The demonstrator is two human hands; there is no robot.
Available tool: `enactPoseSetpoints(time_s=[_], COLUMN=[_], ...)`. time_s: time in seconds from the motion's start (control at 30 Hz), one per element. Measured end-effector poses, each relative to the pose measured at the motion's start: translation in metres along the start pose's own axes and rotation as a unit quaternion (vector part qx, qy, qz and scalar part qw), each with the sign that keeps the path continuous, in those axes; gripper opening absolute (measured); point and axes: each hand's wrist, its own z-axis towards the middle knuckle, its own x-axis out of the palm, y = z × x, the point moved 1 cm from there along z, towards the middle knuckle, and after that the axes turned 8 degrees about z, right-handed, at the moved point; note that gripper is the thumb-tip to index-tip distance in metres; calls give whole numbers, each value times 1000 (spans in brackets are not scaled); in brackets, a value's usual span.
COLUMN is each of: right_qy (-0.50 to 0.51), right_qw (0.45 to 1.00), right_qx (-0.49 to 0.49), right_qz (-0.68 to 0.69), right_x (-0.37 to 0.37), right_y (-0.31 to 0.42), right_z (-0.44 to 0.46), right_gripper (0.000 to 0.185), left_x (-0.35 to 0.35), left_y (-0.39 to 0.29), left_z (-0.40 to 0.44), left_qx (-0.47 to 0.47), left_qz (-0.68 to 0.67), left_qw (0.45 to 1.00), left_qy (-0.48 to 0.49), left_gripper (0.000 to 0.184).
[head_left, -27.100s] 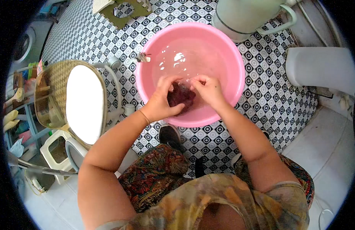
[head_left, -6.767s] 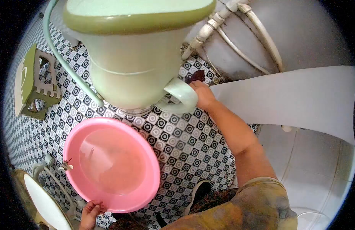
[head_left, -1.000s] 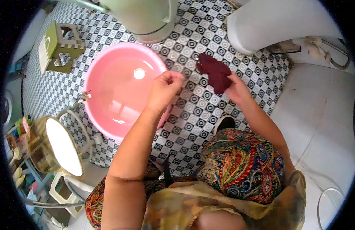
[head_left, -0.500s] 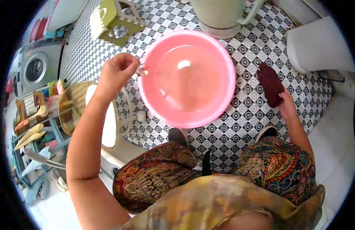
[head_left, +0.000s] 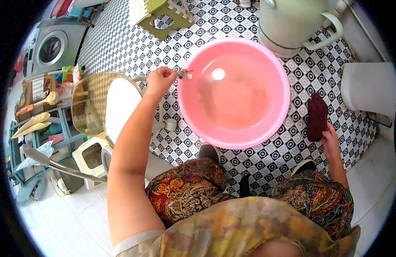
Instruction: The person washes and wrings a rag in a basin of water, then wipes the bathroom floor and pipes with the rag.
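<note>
A pink basin of slightly cloudy water stands on the patterned floor in front of me. At its upper left rim lies a small greyish clump with a pale bit and dark strands. My left hand reaches the clump with its fingers pinched together; whether they hold part of it is too small to tell. Off to the right, my right hand grips the lower end of a dark maroon cloth, which hangs or lies over the floor, apart from the basin.
A pale green bucket with a handle stands behind the basin, and a white fixture at the right. A green and white stool is at the top. Left are a chair, a white stool, a cluttered rack and a washing machine.
The view has swung left. My left hand has moved from over the basin's right side to its left rim. The maroon cloth, earlier near the bucket, is now in my right hand at the right.
</note>
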Motion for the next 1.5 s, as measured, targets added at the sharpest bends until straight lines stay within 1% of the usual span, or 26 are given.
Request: enactPoseSetpoints(time_s=[0.07,0.1,0.13,0.17,0.23,0.27,0.33,0.43,0.47,0.53,0.6,0.67,0.77,0.87,1.03,1.2,1.27,1.37,1.43,1.5], right_qy=[-31,-43,-42,-45,-39,-40,-27,-14,-14,4,1,0,-14,-13,8,-13,-13,-13,17,10], right_qw=[999,999,999,999,999,999,999,999,999,1000,1000,999,999,999,999,999,999,999,999,999], right_qx=[7,14,15,24,24,25,23,20,18,20,28,36,39,37,28,37,36,35,28,28], right_qz=[9,8,7,-2,-10,-10,3,22,24,2,5,8,16,24,16,15,19,22,11,16], right_x=[4,11,11,10,15,14,10,8,6,1,-1,-2,-4,-7,-9,-9,-7,-5,-3,-3], right_y=[1,7,8,8,11,11,10,8,6,3,3,3,1,0,-1,-2,-1,2,3,2], right_z=[0,-3,-2,-1,-3,-2,-1,0,1,3,3,3,4,6,7,6,5,4,5,5], right_gripper=[50,51,51,51,50,50,49,48,48,47,47,47,46,46,46,46,47,47,47,47], left_x=[0,0,-1,-1,-2,-2,-2,1,2,6,9,9,6,12,16,13,12,11,9,8], left_y=[3,5,7,8,3,4,11,23,25,27,28,26,5,15,23,18,16,22,25,31], left_z=[4,5,5,5,1,2,3,8,9,13,15,15,6,13,16,12,9,10,8,8], left_qx=[-6,-23,-40,-41,-83,-84,-75,-100,-98,-104,-101,-79,-67,-41,-30,-27,-65,-74,-75,-77], left_qz=[0,-15,-29,-28,-98,-98,-190,-150,-150,-81,-68,-26,10,50,22,4,-21,-22,-20,-17], left_qw=[1000,999,998,998,988,988,973,980,980,990,991,995,997,998,999,1000,997,997,996,996], left_qy=[6,26,46,45,80,81,107,85,84,54,46,47,35,18,7,10,23,31,37,41], left_gripper=[14,14,15,15,17,17,18,18,18,19,19,18,17,17,15,15,16,20,21,23])
